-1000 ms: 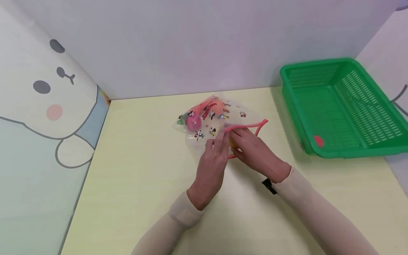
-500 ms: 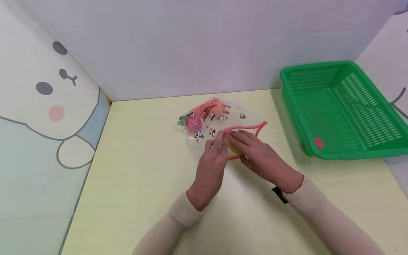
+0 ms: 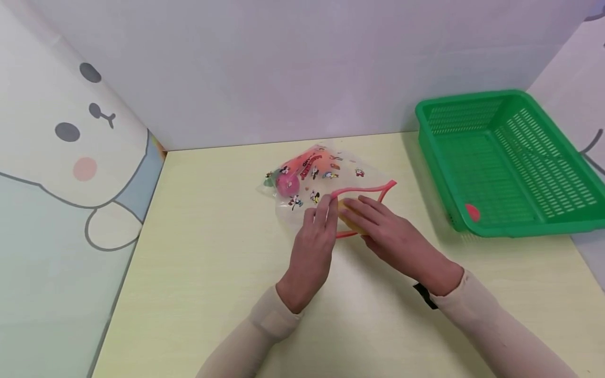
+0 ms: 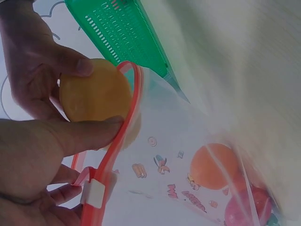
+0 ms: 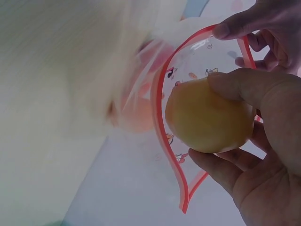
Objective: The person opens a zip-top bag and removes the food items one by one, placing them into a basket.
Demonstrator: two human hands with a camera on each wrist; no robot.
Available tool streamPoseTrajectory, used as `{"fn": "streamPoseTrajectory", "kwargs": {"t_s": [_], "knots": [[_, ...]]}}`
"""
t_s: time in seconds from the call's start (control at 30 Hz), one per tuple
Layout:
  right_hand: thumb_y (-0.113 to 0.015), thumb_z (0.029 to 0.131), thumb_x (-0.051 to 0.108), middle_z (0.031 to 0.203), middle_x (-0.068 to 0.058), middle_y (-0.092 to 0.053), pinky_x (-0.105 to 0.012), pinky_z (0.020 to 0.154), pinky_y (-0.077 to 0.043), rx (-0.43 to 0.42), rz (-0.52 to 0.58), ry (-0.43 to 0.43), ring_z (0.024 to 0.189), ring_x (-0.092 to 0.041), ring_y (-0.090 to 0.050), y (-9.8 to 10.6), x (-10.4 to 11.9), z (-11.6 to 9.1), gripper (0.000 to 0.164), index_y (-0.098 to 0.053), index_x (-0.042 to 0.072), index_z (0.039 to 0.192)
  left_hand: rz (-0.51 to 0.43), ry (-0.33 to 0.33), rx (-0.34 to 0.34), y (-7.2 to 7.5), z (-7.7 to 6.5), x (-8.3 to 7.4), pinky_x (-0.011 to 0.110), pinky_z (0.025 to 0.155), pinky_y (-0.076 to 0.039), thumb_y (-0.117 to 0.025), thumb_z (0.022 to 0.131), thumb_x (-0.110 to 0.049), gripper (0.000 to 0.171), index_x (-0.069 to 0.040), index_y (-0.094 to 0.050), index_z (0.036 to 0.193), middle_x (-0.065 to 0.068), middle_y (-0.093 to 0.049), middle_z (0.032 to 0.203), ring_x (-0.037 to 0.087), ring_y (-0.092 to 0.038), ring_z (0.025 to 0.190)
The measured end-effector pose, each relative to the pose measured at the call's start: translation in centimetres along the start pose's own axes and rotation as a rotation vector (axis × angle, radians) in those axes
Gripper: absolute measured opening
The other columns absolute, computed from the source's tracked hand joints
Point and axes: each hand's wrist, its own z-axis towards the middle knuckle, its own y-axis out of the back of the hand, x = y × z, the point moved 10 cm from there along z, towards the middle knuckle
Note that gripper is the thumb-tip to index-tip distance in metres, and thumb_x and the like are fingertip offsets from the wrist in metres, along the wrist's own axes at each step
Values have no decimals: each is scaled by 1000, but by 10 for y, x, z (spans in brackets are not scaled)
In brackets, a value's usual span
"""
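Observation:
A clear zip bag [image 3: 347,163] with red edging and cartoon prints lies on the table, its mouth spread apart toward the right. My left hand [image 3: 312,252] pinches the bag's edge near a white slider [image 4: 95,193]. At the mouth, my right hand [image 3: 394,236] grips a smooth yellow rounded fruit [image 5: 207,115] between thumb and fingers. In the left wrist view this fruit partly overlaps the red edging. Through the plastic show an orange round thing [image 4: 214,165], a pink round thing [image 3: 288,184] and something green [image 3: 269,179], all deep in the bag.
A green slotted basket [image 3: 543,229] stands at the right, with a red round patch [image 3: 472,212] at its near left corner. A pale wall [image 3: 283,73] rises behind the light yellow table [image 3: 198,262]. A cartoon-printed panel [image 3: 52,173] borders the left.
My right hand has drawn back to the right and toward me with the yellow fruit, and more of the fruit shows. My left hand stays at the bag's edge.

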Motion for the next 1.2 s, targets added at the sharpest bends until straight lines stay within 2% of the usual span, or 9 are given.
{"fn": "streamPoseTrajectory", "kwargs": {"t_s": [0.37,0.9,1.2], "knots": [[-93,64,-16,155,-13,-56,-50,92,-61,-48,16,48,140,-40,-54,15,5,-8,95,-58,4,149,-10,-2,2,-1,0,0,21,72,-60,-90,83,-5,85,2,-47,156,16,-42,156,26,-53,114],[-92,64,-17,156,-12,-55,-52,96,-59,-44,1,19,142,-39,-51,26,-2,-18,93,-60,5,148,-34,9,-13,1,0,2,22,74,-60,-91,81,-4,90,3,-44,157,16,-41,157,27,-54,113],[-92,60,-19,154,-11,-57,-42,105,-54,-94,-31,41,140,-39,-53,38,-2,-27,94,-62,6,147,-41,9,-21,1,-1,2,23,74,-61,-92,80,-4,92,3,-43,158,16,-42,157,27,-54,113]]}}
